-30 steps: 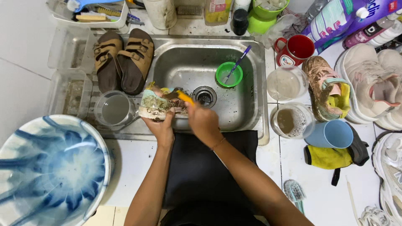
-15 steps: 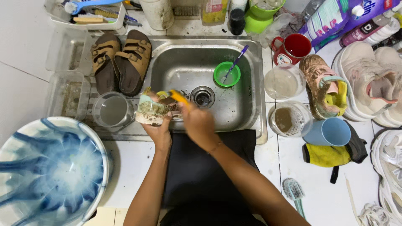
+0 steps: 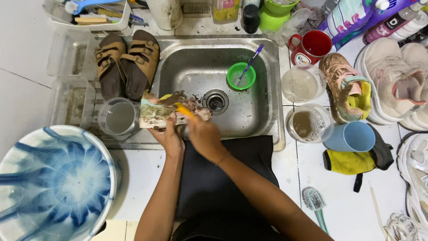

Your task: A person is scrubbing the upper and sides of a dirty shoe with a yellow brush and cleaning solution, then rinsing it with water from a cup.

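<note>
Overhead view down onto a steel sink (image 3: 263, 120) set in a white tiled counter. Both of the person's bare arms reach up from the bottom of the frame to the sink's near left edge.

The left hand (image 3: 167, 134) is curled around a dirty, mud-stained shoe (image 3: 167, 109), gripping it from below. The shoe lies on its side over the sink's left rim, its long axis running left to right; which end is the toe cannot be told. The right hand (image 3: 200, 134) is closed around a scrub brush with a yellow-orange handle (image 3: 183, 110), pressed against the shoe's middle. The handle slants from upper left down to lower right, toward the hand.

Inside the sink, a small green bowl (image 3: 240, 76) holds a purple toothbrush (image 3: 250, 62), just right of the drain (image 3: 216, 101). On the draining board at left lie a pair of brown sandals (image 3: 127, 62), toes pointing away, with a clear cup of water (image 3: 118, 117) near the shoe. A large blue-and-white basin (image 3: 49, 183) fills the lower left corner. Right of the sink stand a red mug (image 3: 312, 47), two clear containers, one holding murky brown water (image 3: 310, 124), a pale blue cup (image 3: 352, 136), a muddy child's sneaker (image 3: 345, 87) and pale pink sneakers (image 3: 394, 76).
</note>
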